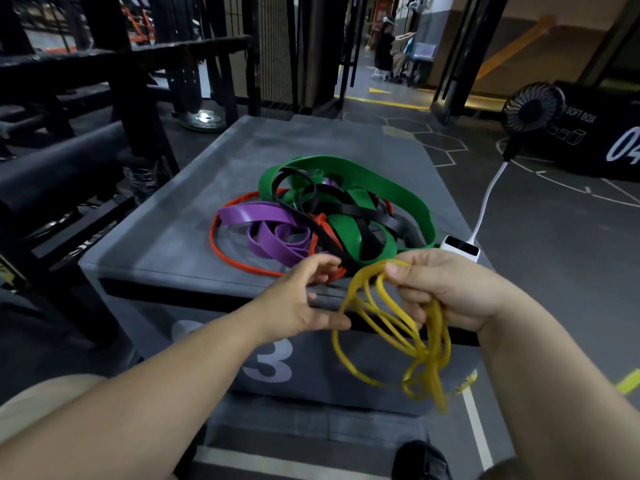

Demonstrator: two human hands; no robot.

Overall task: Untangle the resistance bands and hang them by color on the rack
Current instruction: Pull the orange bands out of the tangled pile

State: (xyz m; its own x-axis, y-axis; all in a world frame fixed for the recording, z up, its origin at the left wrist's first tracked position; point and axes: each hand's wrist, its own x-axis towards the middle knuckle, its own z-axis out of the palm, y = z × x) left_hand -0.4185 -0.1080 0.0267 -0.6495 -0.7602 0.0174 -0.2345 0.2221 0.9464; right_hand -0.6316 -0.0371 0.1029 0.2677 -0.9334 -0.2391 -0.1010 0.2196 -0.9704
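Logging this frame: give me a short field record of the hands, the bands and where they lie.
surface: grey padded box marked 3
pile: green band, purple band, orange band and black band tangled together on the box top
right hand: grips a bunch of yellow bands, loops hanging in front of the box
left hand: open, fingers spread beside the yellow loops; contact with the pile unclear
off the pile: yellow only
also there: white power bank at the box's right edge, cabled to a black fan
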